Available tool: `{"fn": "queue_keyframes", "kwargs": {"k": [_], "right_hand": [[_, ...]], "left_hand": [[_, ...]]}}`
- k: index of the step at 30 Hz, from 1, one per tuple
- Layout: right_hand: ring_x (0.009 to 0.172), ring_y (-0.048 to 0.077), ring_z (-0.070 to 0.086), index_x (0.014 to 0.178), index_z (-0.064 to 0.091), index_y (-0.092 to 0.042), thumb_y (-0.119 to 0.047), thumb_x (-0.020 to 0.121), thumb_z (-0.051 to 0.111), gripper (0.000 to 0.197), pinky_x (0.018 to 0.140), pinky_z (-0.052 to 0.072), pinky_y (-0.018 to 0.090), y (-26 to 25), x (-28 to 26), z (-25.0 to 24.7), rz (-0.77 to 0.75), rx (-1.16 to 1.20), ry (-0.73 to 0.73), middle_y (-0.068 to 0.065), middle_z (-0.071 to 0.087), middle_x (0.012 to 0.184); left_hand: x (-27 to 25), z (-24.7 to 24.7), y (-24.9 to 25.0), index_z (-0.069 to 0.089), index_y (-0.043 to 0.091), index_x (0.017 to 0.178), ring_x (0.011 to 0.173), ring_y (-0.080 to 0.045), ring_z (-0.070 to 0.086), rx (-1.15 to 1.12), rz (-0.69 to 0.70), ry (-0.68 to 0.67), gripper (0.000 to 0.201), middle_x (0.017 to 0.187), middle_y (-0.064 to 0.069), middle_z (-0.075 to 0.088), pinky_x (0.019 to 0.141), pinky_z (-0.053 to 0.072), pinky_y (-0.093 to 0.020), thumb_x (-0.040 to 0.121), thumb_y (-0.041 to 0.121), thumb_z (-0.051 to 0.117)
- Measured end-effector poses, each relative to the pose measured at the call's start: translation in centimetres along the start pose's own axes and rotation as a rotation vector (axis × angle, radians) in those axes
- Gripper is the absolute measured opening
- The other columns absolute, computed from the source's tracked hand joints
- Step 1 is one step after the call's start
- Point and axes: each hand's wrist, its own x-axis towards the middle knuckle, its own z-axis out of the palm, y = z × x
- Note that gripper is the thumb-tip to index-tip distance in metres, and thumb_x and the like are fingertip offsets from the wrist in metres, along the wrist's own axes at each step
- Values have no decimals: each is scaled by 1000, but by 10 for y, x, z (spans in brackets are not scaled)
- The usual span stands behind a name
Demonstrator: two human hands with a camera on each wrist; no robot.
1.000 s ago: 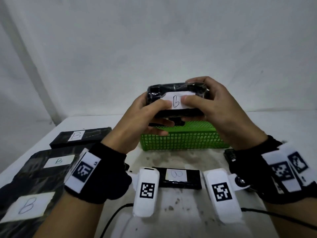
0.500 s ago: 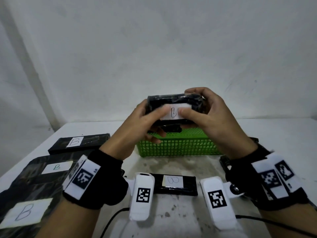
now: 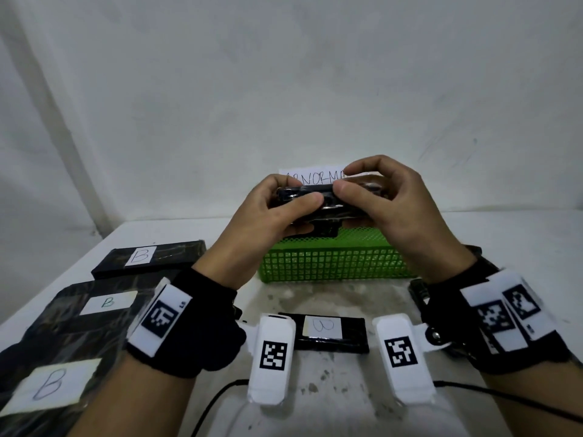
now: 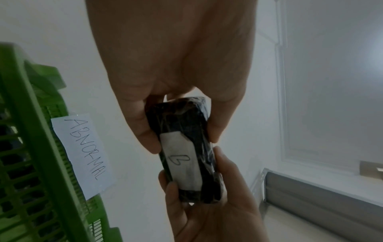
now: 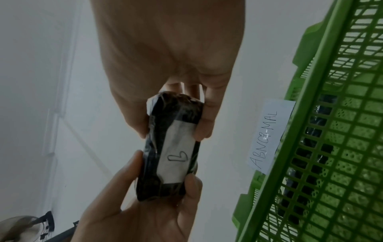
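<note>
Both hands hold a black plastic-wrapped block (image 3: 325, 201) in the air above the near side of a green mesh basket (image 3: 331, 263). My left hand (image 3: 301, 212) grips its left end, thumb on the near face and fingers beneath. My right hand (image 3: 348, 184) pinches its right end from above. In the left wrist view the block (image 4: 186, 147) shows a white label marked B, and the same label shows on the block (image 5: 172, 155) in the right wrist view. A paper reading ABNORMAL (image 4: 82, 155) is fixed to the basket's far rim.
Three black packages labelled B lie on the white table at the left (image 3: 148, 258) (image 3: 104, 302) (image 3: 47, 386). A smaller labelled one (image 3: 331, 331) lies at the front between the white wrist mounts. Dark items lie in the basket. Black cables trail at the front edge.
The block has been rolled so its B label no longer faces the head camera. Both hands keep their hold, and the ABNORMAL paper now shows behind them.
</note>
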Motion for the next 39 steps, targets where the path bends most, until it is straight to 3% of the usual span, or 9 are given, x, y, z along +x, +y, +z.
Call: {"fn": "queue_keyframes", "kwargs": {"k": [5, 10, 13, 16, 18, 21, 31, 35, 39], "right_hand": [[86, 20, 75, 98, 65, -15, -28, 88, 79, 21, 64, 62, 36, 4, -2, 4, -117, -106, 62, 4, 75, 96], [100, 19, 72, 109, 64, -21, -33, 81, 80, 35, 83, 62, 43, 2, -3, 0, -129, -102, 8, -1, 71, 112], [103, 18, 71, 125, 58, -22, -20, 80, 84, 53, 80, 61, 33, -1, -4, -3, -142, -59, -69, 1, 66, 117], [100, 11, 73, 132, 54, -25, -32, 84, 78, 54, 75, 59, 26, -3, -3, 1, 0, 64, -79, -5, 62, 125], [92, 11, 74, 126, 58, -18, -25, 91, 73, 39, 67, 58, 26, -4, -1, 3, 139, 139, -64, 1, 67, 120], [82, 16, 75, 113, 63, -10, -11, 93, 68, 21, 54, 58, 28, -3, 0, 0, 177, 136, -96, 4, 72, 103], [82, 21, 77, 113, 65, -9, -6, 84, 78, 32, 55, 58, 27, 0, -1, 0, 135, 48, -62, 11, 74, 106], [89, 22, 76, 115, 64, -13, -7, 84, 79, 35, 62, 59, 29, 1, 1, -6, 73, 33, -72, 10, 72, 112], [99, 16, 71, 114, 65, -16, -3, 83, 79, 37, 79, 59, 30, -10, 1, -26, -118, -54, -79, 0, 72, 107]], "left_hand": [[2, 1, -1, 57, 10, 102, 87, -13, 71, 28, 14, 52, 23, 101, -9, 67, 76, 57, -28, 85, 16, 71], [-2, -3, 4, 52, 14, 121, 97, -17, 71, -9, -14, 5, 59, 114, -7, 65, 78, 59, -32, 68, 33, 72], [0, -4, 6, 52, 12, 124, 90, -14, 71, -75, -66, 8, 53, 118, -7, 63, 66, 58, -29, 76, 28, 70], [1, -5, 4, 51, 15, 116, 87, -15, 69, -61, -11, 29, 34, 111, -8, 61, 68, 58, -29, 86, 6, 66], [0, -5, 4, 50, 18, 116, 90, -18, 68, -6, 41, -21, 36, 105, -6, 61, 76, 58, -32, 87, 2, 65], [-2, -4, 4, 53, 18, 116, 84, -15, 69, 25, 73, -17, 34, 92, 1, 66, 71, 57, -29, 88, 4, 65], [-1, 0, 0, 53, 18, 110, 76, -16, 70, 151, 118, 32, 33, 92, -2, 68, 66, 57, -29, 87, 0, 69], [-1, 2, -2, 54, 14, 117, 86, -16, 73, 141, 117, 93, 33, 103, -1, 69, 70, 59, -32, 88, 10, 70], [-4, 7, 7, 59, 10, 119, 89, -30, 74, -5, -15, 21, 49, 114, -8, 70, 71, 61, -33, 85, 46, 61]]}}
